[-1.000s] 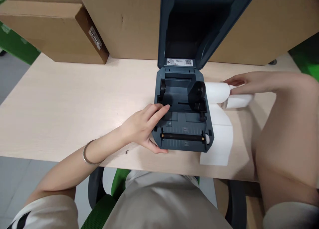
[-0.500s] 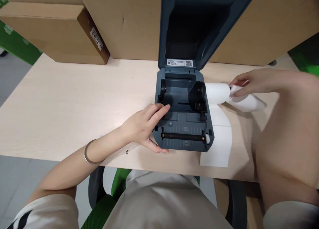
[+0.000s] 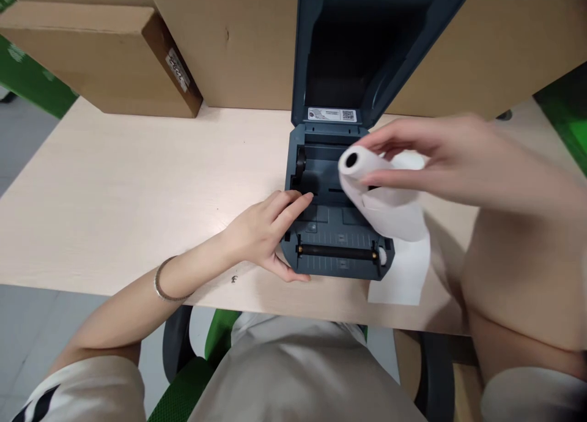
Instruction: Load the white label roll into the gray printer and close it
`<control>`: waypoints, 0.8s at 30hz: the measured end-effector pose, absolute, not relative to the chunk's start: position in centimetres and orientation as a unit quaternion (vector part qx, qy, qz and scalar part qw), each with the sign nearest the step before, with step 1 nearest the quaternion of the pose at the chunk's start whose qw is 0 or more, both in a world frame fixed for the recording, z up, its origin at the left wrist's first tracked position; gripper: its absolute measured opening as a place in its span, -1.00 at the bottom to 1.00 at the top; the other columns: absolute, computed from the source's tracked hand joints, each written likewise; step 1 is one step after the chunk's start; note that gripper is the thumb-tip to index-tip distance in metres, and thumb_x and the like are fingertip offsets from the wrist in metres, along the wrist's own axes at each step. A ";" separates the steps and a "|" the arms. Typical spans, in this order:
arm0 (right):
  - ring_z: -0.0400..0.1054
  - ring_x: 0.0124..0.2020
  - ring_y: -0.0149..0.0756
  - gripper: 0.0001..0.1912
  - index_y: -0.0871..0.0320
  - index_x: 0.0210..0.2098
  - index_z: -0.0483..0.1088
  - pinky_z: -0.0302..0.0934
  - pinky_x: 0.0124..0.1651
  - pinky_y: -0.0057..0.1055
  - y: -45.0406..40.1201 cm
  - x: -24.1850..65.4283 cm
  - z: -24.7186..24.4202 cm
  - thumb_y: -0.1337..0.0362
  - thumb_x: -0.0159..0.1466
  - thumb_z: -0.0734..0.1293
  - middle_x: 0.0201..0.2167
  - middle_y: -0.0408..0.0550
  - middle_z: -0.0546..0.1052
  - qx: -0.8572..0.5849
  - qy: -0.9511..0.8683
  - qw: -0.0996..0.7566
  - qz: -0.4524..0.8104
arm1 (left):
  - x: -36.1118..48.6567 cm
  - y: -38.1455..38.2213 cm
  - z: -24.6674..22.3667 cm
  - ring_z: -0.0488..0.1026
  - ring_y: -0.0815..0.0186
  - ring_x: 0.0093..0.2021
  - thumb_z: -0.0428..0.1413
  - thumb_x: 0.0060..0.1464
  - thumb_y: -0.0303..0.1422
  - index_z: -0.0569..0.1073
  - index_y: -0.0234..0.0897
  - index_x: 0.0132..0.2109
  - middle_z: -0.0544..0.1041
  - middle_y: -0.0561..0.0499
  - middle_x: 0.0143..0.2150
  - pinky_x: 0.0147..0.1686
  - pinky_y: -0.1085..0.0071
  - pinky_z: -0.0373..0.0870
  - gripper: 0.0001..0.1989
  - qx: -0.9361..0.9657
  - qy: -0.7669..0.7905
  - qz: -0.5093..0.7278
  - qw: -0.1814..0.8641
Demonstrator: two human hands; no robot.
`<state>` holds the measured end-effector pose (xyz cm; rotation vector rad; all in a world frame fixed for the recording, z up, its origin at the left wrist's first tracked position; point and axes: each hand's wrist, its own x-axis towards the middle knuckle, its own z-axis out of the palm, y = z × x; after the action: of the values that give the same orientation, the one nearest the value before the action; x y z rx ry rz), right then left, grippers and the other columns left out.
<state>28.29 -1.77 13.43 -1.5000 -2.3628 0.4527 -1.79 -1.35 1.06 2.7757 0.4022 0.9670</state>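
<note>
A dark blue-grey label printer stands on the table with its lid raised. Its bay, black roller and left roll holder show. My left hand grips its left front edge, fingers over the rim and thumb low at the front. Between fingers and thumb, my right hand holds a thin roll of white label paper above the right side of the bay. A loose length of paper hangs from this roll and hides the right holder. Behind the right hand, another white roll is partly hidden.
A white paper strip lies at the printer's right, reaching toward the table's front edge. Large cardboard boxes stand along the back, with a smaller labelled box at the left. Bare tabletop shows at left.
My right hand has moved left with the thin paper roll, lifting it from beside the other roll to over the printer bay. My left hand stays on the printer.
</note>
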 end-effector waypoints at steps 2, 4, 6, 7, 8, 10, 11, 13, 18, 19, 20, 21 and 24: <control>0.52 -0.28 -0.26 -0.66 -0.05 0.02 0.58 0.39 -0.18 -0.31 -1.3 25.9 12.3 -0.04 0.39 0.32 -0.20 -0.16 0.67 -0.495 -0.841 0.156 0.156 | -1.8 -1.4 1.1 0.51 -0.10 0.05 0.16 -0.09 0.46 -0.08 -0.33 0.52 0.43 -0.33 0.12 -0.14 -0.02 0.66 0.33 0.933 0.140 0.321 0.083; 0.56 -0.12 -0.15 -0.66 -0.04 0.04 0.58 0.41 -0.05 -0.22 -0.9 25.0 11.0 0.05 0.42 0.27 -0.08 -0.13 0.68 -0.485 -0.857 0.118 0.129 | -1.8 -1.4 1.2 0.52 -0.10 0.05 0.17 -0.09 0.45 -0.08 -0.32 0.52 0.43 -0.33 0.12 -0.13 -0.03 0.66 0.32 0.934 0.141 0.318 0.086; 0.55 0.03 -0.01 -0.65 -0.01 0.06 0.59 0.40 0.06 -0.11 -0.6 24.7 10.0 0.08 0.41 0.26 0.02 -0.10 0.66 -0.486 -0.866 0.052 0.108 | -1.8 -1.5 1.2 0.52 -0.10 0.05 0.17 -0.08 0.45 -0.08 -0.32 0.52 0.43 -0.33 0.12 -0.13 -0.03 0.65 0.31 0.933 0.141 0.319 0.092; 0.53 0.10 0.04 -0.65 0.01 0.04 0.60 0.39 0.12 -0.05 -0.6 24.6 9.7 0.09 0.41 0.27 0.02 -0.09 0.67 -0.485 -0.868 0.024 0.102 | -1.8 -1.5 1.2 0.51 -0.09 0.05 0.16 -0.07 0.45 -0.07 -0.33 0.53 0.43 -0.33 0.12 -0.13 -0.02 0.66 0.31 0.932 0.140 0.321 0.093; 0.51 0.15 0.08 -0.65 0.03 0.02 0.61 0.36 0.18 -0.01 -0.6 24.5 9.5 0.10 0.41 0.26 0.00 -0.08 0.67 -0.484 -0.870 0.001 0.098 | -1.8 -1.5 1.2 0.51 -0.08 0.04 0.16 -0.07 0.45 -0.07 -0.34 0.53 0.43 -0.32 0.12 -0.14 0.00 0.66 0.32 0.931 0.139 0.323 0.093; 0.47 0.22 0.11 -0.63 0.07 -0.05 0.64 0.29 0.31 0.06 -0.8 24.1 9.5 0.10 0.43 0.23 -0.04 -0.06 0.68 -0.483 -0.871 -0.022 0.091 | -1.7 -1.4 1.1 0.51 -0.06 0.03 0.15 -0.06 0.46 -0.06 -0.38 0.53 0.43 -0.32 0.11 -0.15 0.03 0.66 0.32 0.931 0.138 0.327 0.087; 0.46 0.23 0.11 -0.59 0.09 -0.08 0.64 0.25 0.35 0.08 -1.0 24.0 9.7 0.07 0.46 0.19 -0.05 -0.04 0.68 -0.484 -0.870 -0.025 0.086 | -1.7 -1.4 1.1 0.51 -0.06 0.03 0.14 -0.06 0.46 -0.06 -0.39 0.53 0.43 -0.32 0.11 -0.15 0.03 0.66 0.33 0.931 0.136 0.328 0.083; 0.49 0.18 0.10 -0.46 0.10 -0.12 0.64 0.28 0.32 0.09 -1.6 23.8 10.2 -0.02 0.50 0.10 -0.08 -0.01 0.68 -0.489 -0.869 -0.020 0.079 | -1.7 -1.4 1.0 0.51 -0.06 0.02 0.14 -0.07 0.47 -0.06 -0.41 0.53 0.43 -0.33 0.10 -0.15 0.02 0.66 0.34 0.931 0.133 0.330 0.080; 0.57 -0.11 0.07 -0.35 -0.04 -0.07 0.61 0.42 -0.17 -0.05 -4.5 25.3 11.5 -0.39 0.30 0.21 -0.18 -0.03 0.68 -0.477 -0.876 -0.008 0.073 | -1.7 -1.4 1.2 0.52 -0.06 0.01 0.13 -0.05 0.46 -0.06 -0.37 0.52 0.44 -0.32 0.10 -0.17 0.00 0.67 0.31 0.930 0.133 0.332 0.078; 0.57 -0.18 0.04 -0.38 -0.08 -0.03 0.59 0.40 -0.27 -0.09 -5.1 25.9 11.5 -0.37 0.23 0.30 -0.17 -0.04 0.68 -0.469 -0.880 -0.007 0.075 | -1.7 -1.4 1.2 0.53 -0.06 0.01 0.12 -0.04 0.47 -0.06 -0.37 0.52 0.44 -0.32 0.10 -0.18 0.01 0.67 0.30 0.930 0.134 0.332 0.077; 0.57 -0.25 0.00 -0.46 -0.11 0.00 0.57 0.37 -0.35 -0.12 -5.6 26.4 11.4 -0.28 0.21 0.36 -0.17 -0.06 0.68 -0.465 -0.882 0.000 0.078 | -1.6 -1.4 1.2 0.53 -0.06 0.02 0.12 -0.04 0.47 -0.06 -0.37 0.53 0.43 -0.32 0.10 -0.18 0.02 0.67 0.31 0.931 0.134 0.332 0.077; 0.56 -0.30 -0.04 -0.56 -0.13 0.01 0.55 0.34 -0.40 -0.15 -6.1 27.0 11.3 -0.14 0.22 0.38 -0.16 -0.09 0.68 -0.464 -0.882 0.011 0.081 | -1.6 -1.4 1.2 0.53 -0.07 0.02 0.12 -0.05 0.47 -0.06 -0.38 0.53 0.44 -0.33 0.10 -0.18 0.02 0.67 0.32 0.931 0.132 0.332 0.078; 0.56 -0.32 -0.14 -0.68 -0.11 -0.06 0.50 0.34 -0.38 -0.21 -6.9 27.9 11.1 0.20 0.18 0.33 -0.15 -0.14 0.68 -0.448 -0.887 0.049 0.100 | -1.6 -1.3 1.1 0.52 -0.09 0.03 0.14 -0.09 0.48 -0.05 -0.43 0.52 0.44 -0.35 0.10 -0.17 0.00 0.66 0.36 0.930 0.125 0.335 0.083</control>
<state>27.88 -6.86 11.06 -1.3645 -2.7043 0.3034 -1.62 -1.34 1.12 2.7764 0.3744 1.0013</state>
